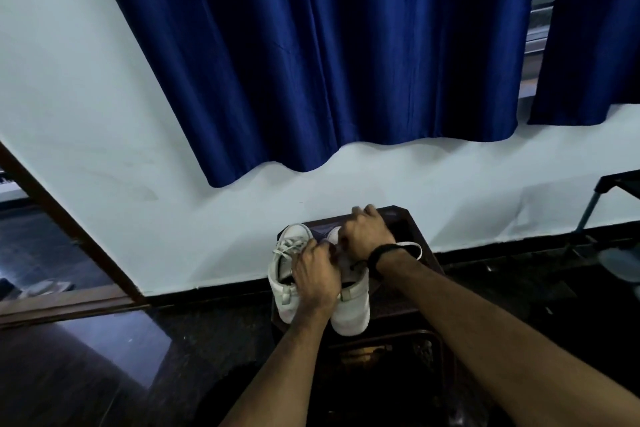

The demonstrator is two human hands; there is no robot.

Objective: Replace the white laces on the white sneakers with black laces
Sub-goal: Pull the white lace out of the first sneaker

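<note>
Two white sneakers stand side by side on a small dark table [408,225], heels toward me. The left sneaker [285,291] still has white laces [289,246] criss-crossed over its tongue. My hands cover much of the right sneaker [353,312]. My left hand [317,274] lies curled over the gap between the shoes, fingertips at the right shoe's lacing. My right hand [367,230] is curled over the right shoe's front, seemingly pinching something there. A loose white lace [414,247] loops out to the right past my wrist. A dark lace [356,265] shows faintly under my right wrist.
A pale wall [104,114] and a blue curtain [329,45] stand behind the table. A wooden door frame [62,218] runs along the left. A dark rack [616,191] stands at the far right. The floor [104,357] is dark and glossy.
</note>
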